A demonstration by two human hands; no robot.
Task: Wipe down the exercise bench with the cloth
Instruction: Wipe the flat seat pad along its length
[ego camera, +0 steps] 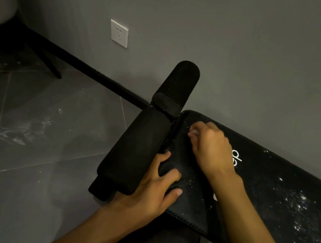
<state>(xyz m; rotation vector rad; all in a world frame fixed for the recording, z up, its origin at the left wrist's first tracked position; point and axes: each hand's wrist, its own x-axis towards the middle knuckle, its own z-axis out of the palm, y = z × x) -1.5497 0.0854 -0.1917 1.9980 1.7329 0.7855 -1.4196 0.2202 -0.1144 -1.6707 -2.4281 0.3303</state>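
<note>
pinching what may be the cloth (193,132), the right hand (211,149) is rubbing the bench (269,190). the left hand (156,190) is gripping it steady.

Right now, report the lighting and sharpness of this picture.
Head view: dim, flat light, no glare; white specks stand out on the black bench pad; the right hand is softly blurred, and its pale cloth barely shows beneath it.

Long black bench (269,188), flat, ribbed at one end, dotted with white dust. Little white cloth (194,132), mostly hidden, on top of the ribbed end.
</note>
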